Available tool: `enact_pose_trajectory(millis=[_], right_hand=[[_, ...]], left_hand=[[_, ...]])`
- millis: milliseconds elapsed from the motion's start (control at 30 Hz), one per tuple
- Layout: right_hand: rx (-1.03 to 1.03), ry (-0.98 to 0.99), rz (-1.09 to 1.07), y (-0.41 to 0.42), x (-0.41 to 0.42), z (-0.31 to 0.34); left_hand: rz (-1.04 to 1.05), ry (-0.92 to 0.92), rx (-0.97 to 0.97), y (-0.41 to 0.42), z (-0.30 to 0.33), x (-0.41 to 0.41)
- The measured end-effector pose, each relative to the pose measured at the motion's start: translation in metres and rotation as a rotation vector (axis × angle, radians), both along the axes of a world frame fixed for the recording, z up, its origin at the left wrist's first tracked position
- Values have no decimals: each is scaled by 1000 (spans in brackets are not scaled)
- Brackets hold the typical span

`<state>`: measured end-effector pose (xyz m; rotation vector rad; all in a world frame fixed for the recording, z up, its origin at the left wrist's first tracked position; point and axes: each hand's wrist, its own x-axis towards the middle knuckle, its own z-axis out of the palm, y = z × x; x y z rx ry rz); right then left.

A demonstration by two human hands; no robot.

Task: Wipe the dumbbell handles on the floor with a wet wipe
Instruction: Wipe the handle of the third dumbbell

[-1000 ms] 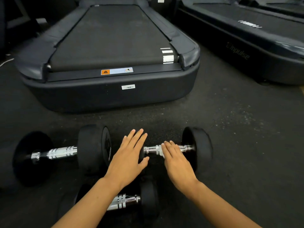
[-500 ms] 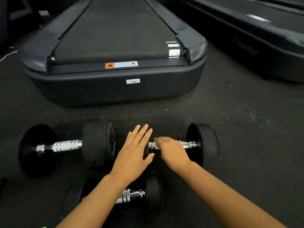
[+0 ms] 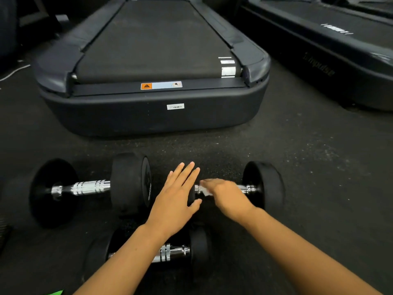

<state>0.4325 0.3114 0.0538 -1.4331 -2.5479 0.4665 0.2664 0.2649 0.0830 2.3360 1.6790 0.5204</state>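
Observation:
Three black dumbbells with chrome handles lie on the dark floor. My right hand [image 3: 228, 195] presses a small white wet wipe [image 3: 205, 191] onto the handle of the right dumbbell [image 3: 263, 184], near its left end. My left hand [image 3: 177, 199] lies flat, fingers spread, on that dumbbell's left weight and hides most of it. The left dumbbell [image 3: 89, 187] lies untouched, its handle bare. A third dumbbell [image 3: 176, 253] lies nearer to me, partly hidden under my left forearm.
A treadmill [image 3: 153, 116] stands close behind the dumbbells, its rear end facing me. A second treadmill [image 3: 331, 67] stands at the right. A green object [image 3: 54, 292] peeks in at the bottom left edge. Bare rubber floor [image 3: 319, 188] lies to the right.
My right hand slid leftwards along the right dumbbell's handle with the wipe. My left hand stayed on the weight. The view tilted slightly.

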Motion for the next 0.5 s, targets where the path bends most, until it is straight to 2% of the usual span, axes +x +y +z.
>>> enact_pose_trajectory(millis=[167, 267, 300, 400, 500], right_hand=[[-9, -28, -43, 6, -6, 1], [113, 15, 31, -15, 9, -11], [149, 16, -23, -13, 17, -10], [87, 24, -190, -9, 16, -1], [123, -3, -163, -19, 9, -6]], left_hand=[[7, -5, 4, 2, -2, 0], [10, -10, 5, 1, -3, 0], [4, -7, 7, 1, -3, -1], [3, -14, 16, 1, -4, 0], [13, -10, 24, 1, -6, 1]])
